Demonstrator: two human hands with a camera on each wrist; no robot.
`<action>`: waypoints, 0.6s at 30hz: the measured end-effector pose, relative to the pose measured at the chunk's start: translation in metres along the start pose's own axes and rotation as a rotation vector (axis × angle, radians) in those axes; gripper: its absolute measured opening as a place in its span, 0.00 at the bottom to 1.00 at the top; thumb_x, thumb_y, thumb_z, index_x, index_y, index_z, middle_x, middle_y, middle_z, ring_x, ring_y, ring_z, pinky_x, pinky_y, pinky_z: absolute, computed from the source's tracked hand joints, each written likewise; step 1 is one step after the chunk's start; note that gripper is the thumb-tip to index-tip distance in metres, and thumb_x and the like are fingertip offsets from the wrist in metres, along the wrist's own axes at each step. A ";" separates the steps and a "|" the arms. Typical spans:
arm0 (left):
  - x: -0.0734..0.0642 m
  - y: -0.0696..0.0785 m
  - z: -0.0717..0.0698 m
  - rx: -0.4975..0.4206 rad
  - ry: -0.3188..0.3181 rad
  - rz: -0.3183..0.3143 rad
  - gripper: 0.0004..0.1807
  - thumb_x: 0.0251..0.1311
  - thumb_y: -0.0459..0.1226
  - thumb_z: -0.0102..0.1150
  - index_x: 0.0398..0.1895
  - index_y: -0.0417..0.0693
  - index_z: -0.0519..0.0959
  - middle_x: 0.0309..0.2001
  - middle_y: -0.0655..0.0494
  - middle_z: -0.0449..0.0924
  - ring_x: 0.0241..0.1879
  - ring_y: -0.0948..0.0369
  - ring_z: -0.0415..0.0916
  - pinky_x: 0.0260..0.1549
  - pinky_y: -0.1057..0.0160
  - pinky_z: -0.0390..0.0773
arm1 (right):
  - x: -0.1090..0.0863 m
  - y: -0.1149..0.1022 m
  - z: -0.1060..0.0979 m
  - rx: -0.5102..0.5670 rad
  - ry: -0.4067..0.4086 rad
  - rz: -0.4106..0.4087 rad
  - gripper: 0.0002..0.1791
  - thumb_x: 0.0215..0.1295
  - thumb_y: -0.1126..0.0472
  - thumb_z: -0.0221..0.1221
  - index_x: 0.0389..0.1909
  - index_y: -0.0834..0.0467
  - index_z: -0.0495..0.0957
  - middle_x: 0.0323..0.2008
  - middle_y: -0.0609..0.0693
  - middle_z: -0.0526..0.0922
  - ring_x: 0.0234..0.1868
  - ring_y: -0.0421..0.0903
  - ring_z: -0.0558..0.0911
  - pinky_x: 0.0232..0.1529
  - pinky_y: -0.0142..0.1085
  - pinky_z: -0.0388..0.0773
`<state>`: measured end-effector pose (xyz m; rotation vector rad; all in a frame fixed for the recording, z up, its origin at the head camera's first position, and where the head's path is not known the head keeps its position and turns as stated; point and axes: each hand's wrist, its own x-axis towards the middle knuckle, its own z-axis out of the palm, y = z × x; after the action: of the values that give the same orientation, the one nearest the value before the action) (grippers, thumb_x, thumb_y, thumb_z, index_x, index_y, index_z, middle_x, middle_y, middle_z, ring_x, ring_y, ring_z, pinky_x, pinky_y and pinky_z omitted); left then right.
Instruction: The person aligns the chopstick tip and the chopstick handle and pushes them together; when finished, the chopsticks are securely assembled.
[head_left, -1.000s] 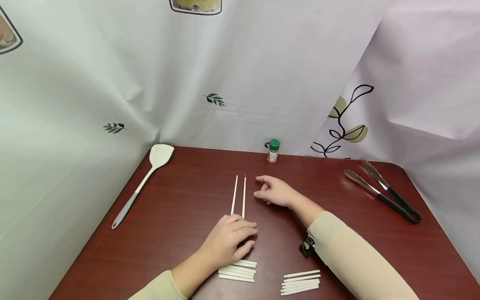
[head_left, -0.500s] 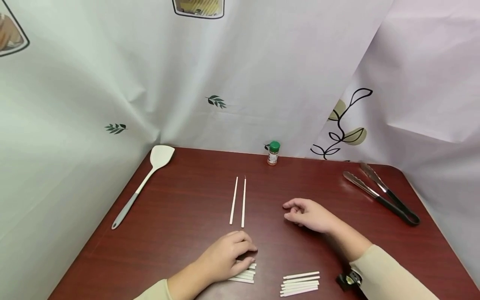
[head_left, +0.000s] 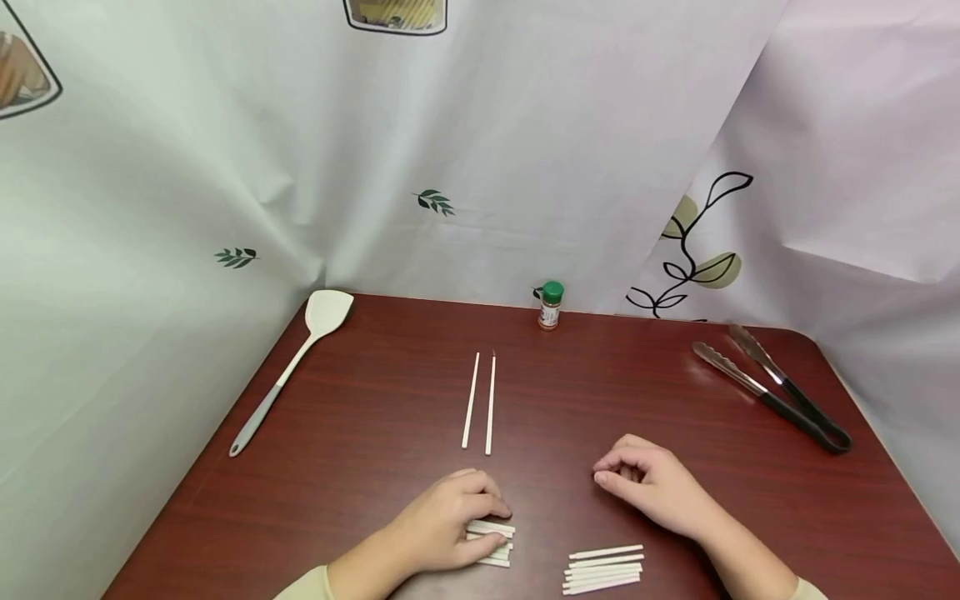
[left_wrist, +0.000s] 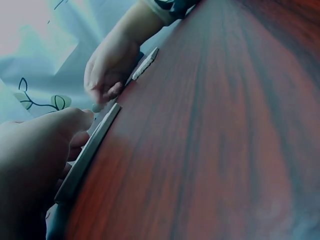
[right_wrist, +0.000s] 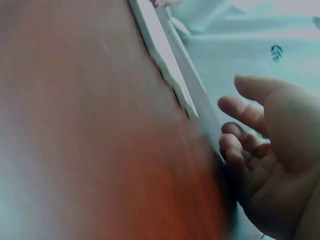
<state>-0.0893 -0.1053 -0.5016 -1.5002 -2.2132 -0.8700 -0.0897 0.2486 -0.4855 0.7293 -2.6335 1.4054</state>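
My left hand (head_left: pixel 455 523) lies over the left group of short white sticks (head_left: pixel 491 528), hiding their left ends. Its thumb rests across the sticks, and in the left wrist view its fingers reach past their far side. Above the table on the right, my right hand (head_left: pixel 651 486) is loosely curled and holds nothing. Nearer the front edge than that hand, a second group of short white sticks (head_left: pixel 603 570) lies side by side. Farther back, two long thin white sticks (head_left: pixel 471 400) lie almost parallel; the right one ends in a thin dark tip.
A white spatula (head_left: pixel 327 312) with a grey handle lies along the table's left side. Metal tongs (head_left: pixel 772 385) with black handles lie at the right. At the back stands a small spice jar (head_left: pixel 550 307) with a green lid, before a pale printed curtain (head_left: pixel 487 150).
My right hand has drawn back from beside the long sticks toward the right and front. My left hand has come off their near ends and moved back onto the short sticks.
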 end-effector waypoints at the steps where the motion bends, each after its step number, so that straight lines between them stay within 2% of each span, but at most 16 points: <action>1: 0.000 0.000 0.000 -0.005 0.002 0.004 0.12 0.57 0.41 0.78 0.43 0.54 0.88 0.45 0.67 0.82 0.45 0.70 0.78 0.51 0.73 0.77 | -0.003 0.000 0.003 -0.004 0.017 -0.047 0.12 0.65 0.63 0.75 0.35 0.39 0.87 0.29 0.35 0.78 0.26 0.34 0.74 0.25 0.29 0.72; 4: -0.001 -0.001 -0.001 -0.027 0.003 0.014 0.13 0.57 0.41 0.78 0.44 0.53 0.88 0.45 0.66 0.82 0.45 0.70 0.78 0.50 0.73 0.77 | -0.014 -0.001 0.014 0.000 0.038 -0.182 0.18 0.58 0.64 0.78 0.32 0.36 0.84 0.27 0.33 0.76 0.25 0.32 0.72 0.23 0.25 0.68; 9: -0.001 -0.002 -0.001 -0.027 -0.009 0.039 0.14 0.57 0.43 0.79 0.45 0.53 0.89 0.46 0.66 0.83 0.46 0.70 0.78 0.51 0.73 0.77 | -0.028 -0.004 0.029 0.016 -0.004 -0.394 0.21 0.48 0.65 0.83 0.39 0.42 0.87 0.28 0.36 0.77 0.28 0.33 0.74 0.29 0.21 0.70; 13: 0.000 -0.003 -0.002 -0.010 -0.014 0.052 0.14 0.56 0.44 0.79 0.45 0.53 0.90 0.46 0.66 0.83 0.46 0.69 0.78 0.52 0.72 0.77 | -0.031 -0.008 0.034 -0.023 -0.052 -0.457 0.23 0.45 0.61 0.85 0.43 0.45 0.89 0.31 0.35 0.79 0.33 0.31 0.74 0.36 0.20 0.71; 18: -0.001 -0.004 0.001 -0.002 -0.017 0.053 0.13 0.56 0.45 0.79 0.43 0.53 0.90 0.45 0.65 0.82 0.45 0.69 0.78 0.51 0.73 0.76 | -0.032 -0.011 0.030 -0.093 -0.103 -0.456 0.22 0.45 0.55 0.84 0.44 0.41 0.90 0.34 0.31 0.78 0.38 0.28 0.73 0.42 0.21 0.69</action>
<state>-0.0920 -0.1065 -0.5041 -1.5655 -2.1741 -0.8467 -0.0520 0.2317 -0.5033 1.3147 -2.3636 1.1353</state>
